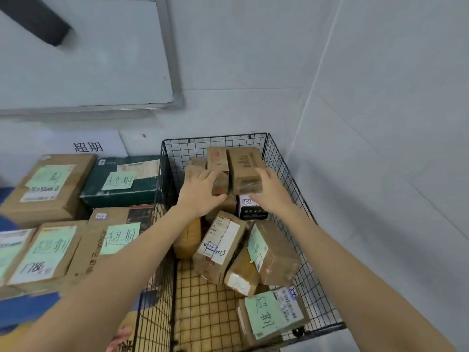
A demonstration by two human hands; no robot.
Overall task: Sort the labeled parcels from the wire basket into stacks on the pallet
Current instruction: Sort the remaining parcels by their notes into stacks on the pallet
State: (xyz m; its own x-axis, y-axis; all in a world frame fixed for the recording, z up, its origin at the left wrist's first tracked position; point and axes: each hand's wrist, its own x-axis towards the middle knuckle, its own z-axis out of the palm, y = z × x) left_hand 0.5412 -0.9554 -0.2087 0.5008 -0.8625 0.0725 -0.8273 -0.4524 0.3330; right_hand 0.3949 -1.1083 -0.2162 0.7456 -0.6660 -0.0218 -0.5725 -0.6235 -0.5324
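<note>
Cardboard parcels upright at black wire basket (284, 174) rear: left hand (200, 191) clamps small brown box (218, 171), right hand (271, 189) clamps taller brown carton (245, 168); lift both straight up, clear the rim.

This looks like a parcel storeroom or courier pickup point. Taped cardboard parcels (48, 185) bearing shipping labels and green handwritten notes are stacked at left. A black wire basket (286, 174) holds more. A printed sign (87, 146) and a whiteboard (83, 49) hang on plain grey walls.
</note>
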